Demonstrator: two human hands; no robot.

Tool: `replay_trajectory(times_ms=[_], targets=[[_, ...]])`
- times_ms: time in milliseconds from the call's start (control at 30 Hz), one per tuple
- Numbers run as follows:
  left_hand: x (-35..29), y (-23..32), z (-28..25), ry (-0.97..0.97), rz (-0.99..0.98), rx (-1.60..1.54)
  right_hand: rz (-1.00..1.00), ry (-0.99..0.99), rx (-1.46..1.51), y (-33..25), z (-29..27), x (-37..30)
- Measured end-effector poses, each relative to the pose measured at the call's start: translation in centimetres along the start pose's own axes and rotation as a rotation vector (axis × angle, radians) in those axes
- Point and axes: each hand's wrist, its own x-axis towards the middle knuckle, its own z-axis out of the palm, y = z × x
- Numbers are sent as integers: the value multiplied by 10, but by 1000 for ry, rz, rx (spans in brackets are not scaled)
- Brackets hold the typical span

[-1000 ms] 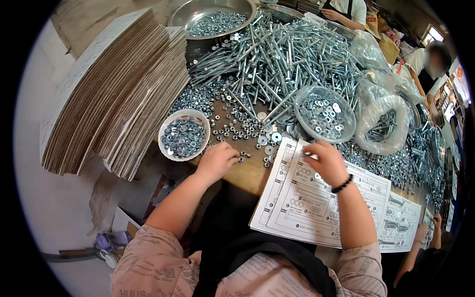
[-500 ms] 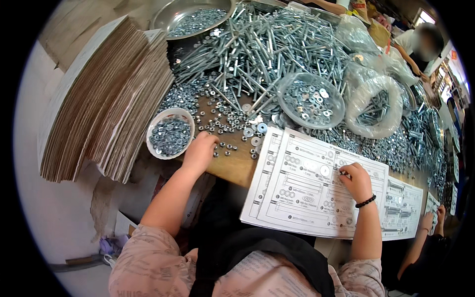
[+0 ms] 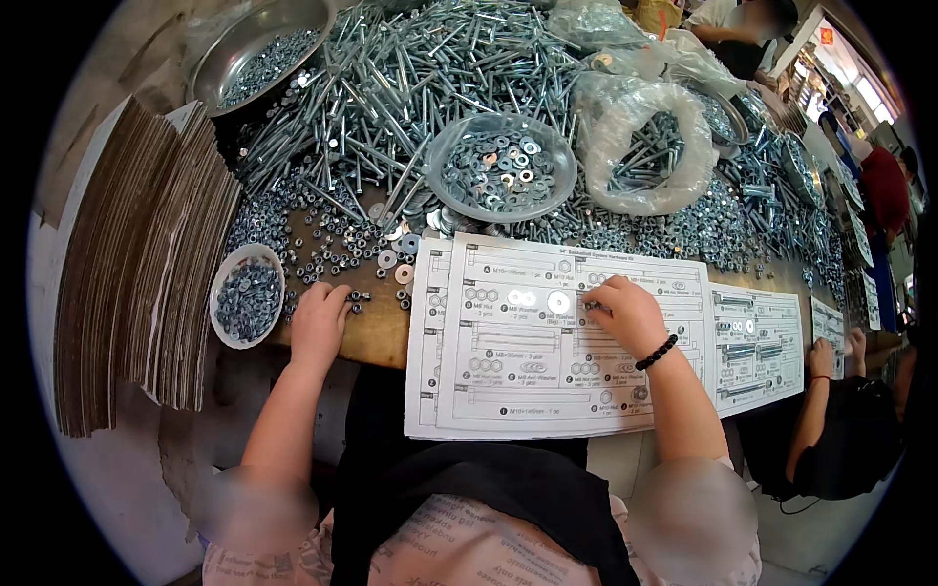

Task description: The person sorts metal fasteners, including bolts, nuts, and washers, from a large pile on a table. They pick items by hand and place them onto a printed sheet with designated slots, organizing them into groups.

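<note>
Right hand (image 3: 627, 314): thumb and fingers drawn in close, tips down over the printed sheet (image 3: 547, 418); can't tell if there's a small part pinched in there. Round black beads (image 3: 657, 353) on that wrist.
Left hand (image 3: 320, 317): loosely curled, fingertips right by some loose nuts (image 3: 358, 297); can't make out whether it's got one.
Paper: smooth, white, covered in line drawings, lying right under the right hand and overlapping another sheet.
Shiny washers (image 3: 558, 302): flat metal rings on the paper, just left of the right fingertips.
Nuts: chunky silvery little things on the scuffed brown tabletop (image 3: 381, 338), just right of the left hand.
White bowl (image 3: 258, 341): round, full of small flat metal bits, left of the left hand.
Clear plastic bowl (image 3: 503, 215): beyond the paper, loaded with washers.
Plastic bag (image 3: 674, 200): crinkly, rolled into a fat ring around bolts.
Bolt pile (image 3: 430, 68): long thin shafts, totally tangled, farther back.
Cardboard stack (image 3: 107, 273): rough brown edges, far left.
</note>
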Motion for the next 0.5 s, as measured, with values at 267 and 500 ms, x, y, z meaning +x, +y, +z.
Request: replay_trajectory(times_ms=[267, 500], targets=[[6, 12, 3, 97, -13, 6, 54, 19, 85, -3, -9, -16], [57, 112, 12, -99, 462, -290, 39, 122, 209, -14, -13, -10]])
